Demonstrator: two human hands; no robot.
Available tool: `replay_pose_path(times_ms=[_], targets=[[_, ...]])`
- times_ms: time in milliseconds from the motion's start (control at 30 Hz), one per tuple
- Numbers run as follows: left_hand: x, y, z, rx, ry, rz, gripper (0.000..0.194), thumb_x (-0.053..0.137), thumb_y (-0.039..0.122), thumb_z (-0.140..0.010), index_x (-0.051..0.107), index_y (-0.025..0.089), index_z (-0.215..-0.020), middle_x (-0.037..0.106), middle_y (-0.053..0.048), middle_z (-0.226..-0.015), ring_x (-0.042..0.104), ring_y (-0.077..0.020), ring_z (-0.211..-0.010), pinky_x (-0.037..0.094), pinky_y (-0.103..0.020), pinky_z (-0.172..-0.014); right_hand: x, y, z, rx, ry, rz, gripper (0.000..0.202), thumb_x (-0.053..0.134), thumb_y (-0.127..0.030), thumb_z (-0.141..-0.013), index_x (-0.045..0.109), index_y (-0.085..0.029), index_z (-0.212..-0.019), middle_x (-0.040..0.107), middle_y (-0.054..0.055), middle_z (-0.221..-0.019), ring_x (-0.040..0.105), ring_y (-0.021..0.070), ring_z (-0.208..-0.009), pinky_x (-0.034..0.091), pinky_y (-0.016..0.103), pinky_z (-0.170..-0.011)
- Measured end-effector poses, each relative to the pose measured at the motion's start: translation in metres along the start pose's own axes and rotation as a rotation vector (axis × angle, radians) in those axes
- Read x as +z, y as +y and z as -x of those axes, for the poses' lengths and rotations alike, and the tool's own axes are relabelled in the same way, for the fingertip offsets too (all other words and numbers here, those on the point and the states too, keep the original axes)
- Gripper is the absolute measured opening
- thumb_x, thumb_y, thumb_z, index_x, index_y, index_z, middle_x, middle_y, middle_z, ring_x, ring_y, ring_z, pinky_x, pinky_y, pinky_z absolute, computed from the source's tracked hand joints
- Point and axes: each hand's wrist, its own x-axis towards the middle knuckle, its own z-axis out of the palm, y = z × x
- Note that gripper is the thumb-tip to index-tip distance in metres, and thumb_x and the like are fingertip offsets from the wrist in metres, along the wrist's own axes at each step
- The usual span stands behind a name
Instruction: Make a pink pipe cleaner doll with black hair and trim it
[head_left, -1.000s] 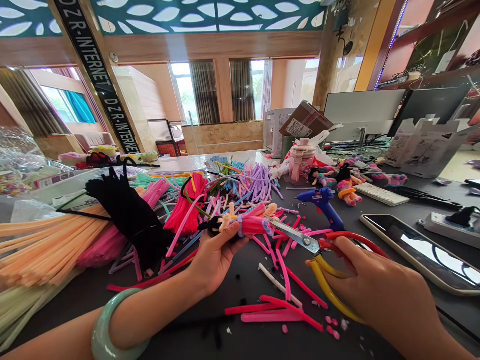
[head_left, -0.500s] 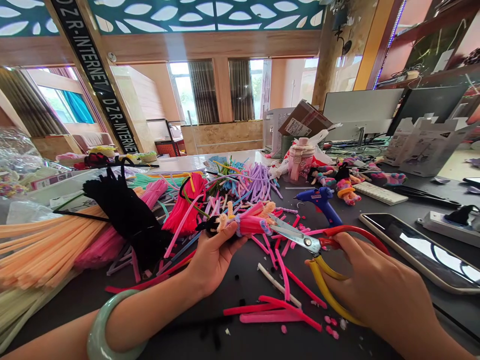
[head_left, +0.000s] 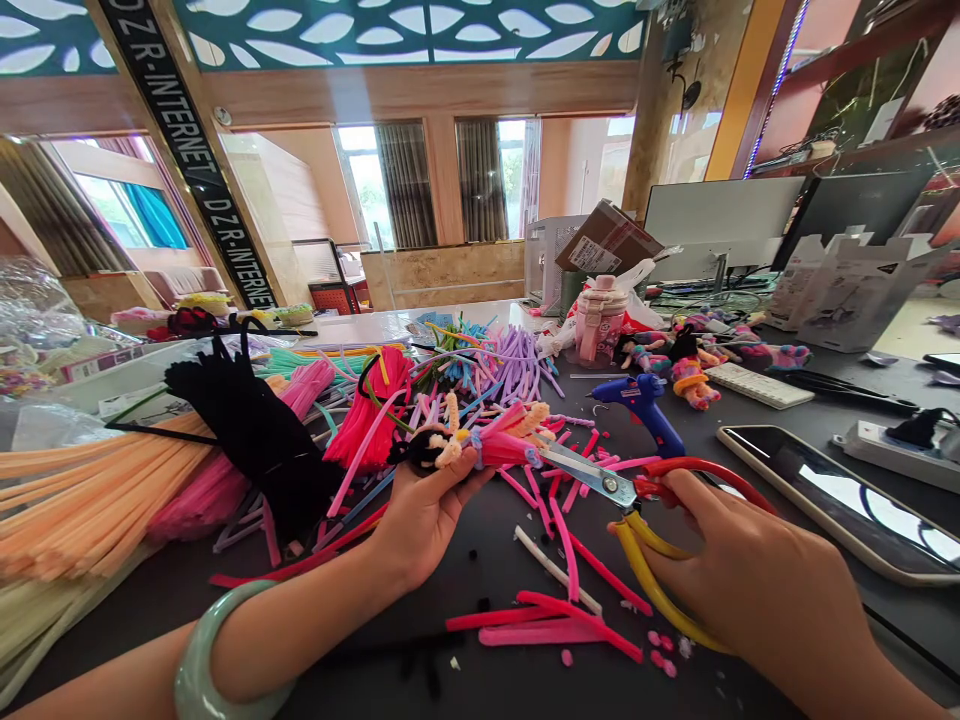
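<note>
Held sideways in my left hand (head_left: 431, 510) is a small pipe cleaner doll (head_left: 506, 440), with a black-haired head to the left and a pink skirt to the right. My fingers close around its middle. My right hand (head_left: 757, 570) grips a pair of scissors (head_left: 611, 485) with one red and one yellow handle. The blades point left and their tips meet the skirt's hem and the peach-coloured legs. Whether the tips are cutting anything, I cannot tell. Beneath them lie cut pink pipe cleaners (head_left: 562, 550) on the dark table (head_left: 390, 650).
Bundles of peach (head_left: 97, 490), black (head_left: 255, 430) and hot pink (head_left: 379, 400) pipe cleaners lie at left. A blue glue gun (head_left: 641, 405) rests behind the scissors. To the right are a phone (head_left: 840, 500), a white keyboard (head_left: 761, 385) and finished dolls (head_left: 690, 370). A pink bottle (head_left: 600, 320) stands behind.
The doll has turned slightly in my left hand, so more of its head and one raised arm show. The scissors have shifted slightly left and stay at the skirt's end.
</note>
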Motion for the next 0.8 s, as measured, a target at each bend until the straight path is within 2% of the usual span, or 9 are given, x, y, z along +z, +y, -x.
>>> replay_pose_path(times_ms=[133, 267, 433, 600, 800], targets=[[-0.0049, -0.0005, -0.0027, 0.051, -0.071, -0.011, 0.048, 0.081, -0.004, -0.061, 0.068, 0.021, -0.100, 0.068, 0.007, -0.068, 0.069, -0.0126, -0.068, 0.062, -0.032, -0.086, 0.0047, 0.0068, 0.0037, 0.002, -0.093, -0.041, 0.031, 0.058, -0.057, -0.077, 0.061, -0.026, -0.082, 0.066, -0.002, -0.060, 0.057, 0.0163, -0.046, 0.025, 0.026, -0.045], [-0.0074, 0.0005, -0.0041, 0.073, -0.095, -0.025, 0.051, 0.083, -0.004, -0.057, 0.067, 0.023, -0.098, 0.065, 0.010, -0.064, 0.067, -0.0101, -0.064, 0.061, -0.032, -0.087, 0.0017, 0.0054, 0.0010, -0.042, -0.020, 0.004, 0.028, 0.053, -0.052, -0.081, 0.060, -0.025, -0.079, 0.064, -0.002, -0.055, 0.056, 0.0165, -0.042, 0.024, 0.026, -0.043], [-0.0073, 0.0012, -0.0041, 0.082, -0.100, -0.035, 0.048, 0.080, -0.004, -0.059, 0.068, 0.023, -0.097, 0.065, 0.009, -0.065, 0.067, -0.0108, -0.065, 0.062, -0.030, -0.082, -0.0023, 0.0013, -0.0035, -0.060, 0.026, 0.075, 0.029, 0.048, -0.049, -0.084, 0.062, -0.024, -0.081, 0.064, 0.000, -0.055, 0.057, 0.0177, -0.042, 0.026, 0.026, -0.042], [-0.0061, 0.0012, -0.0034, 0.051, -0.086, -0.044, 0.048, 0.078, -0.004, -0.062, 0.069, 0.023, -0.100, 0.069, 0.006, -0.069, 0.070, -0.0141, -0.069, 0.061, -0.033, -0.086, -0.0017, 0.0013, -0.0037, -0.056, 0.031, 0.066, 0.028, 0.047, -0.047, -0.085, 0.061, -0.023, -0.078, 0.062, 0.000, -0.053, 0.058, 0.0185, -0.041, 0.026, 0.026, -0.042], [-0.0079, -0.0002, -0.0050, 0.022, -0.064, -0.013, 0.050, 0.075, -0.007, -0.066, 0.069, 0.022, -0.105, 0.070, 0.005, -0.070, 0.070, -0.0138, -0.071, 0.061, -0.032, -0.088, -0.0007, 0.0047, 0.0000, -0.022, -0.053, 0.053, 0.031, 0.050, -0.053, -0.084, 0.064, -0.026, -0.080, 0.065, -0.001, -0.057, 0.058, 0.0173, -0.044, 0.029, 0.027, -0.043]])
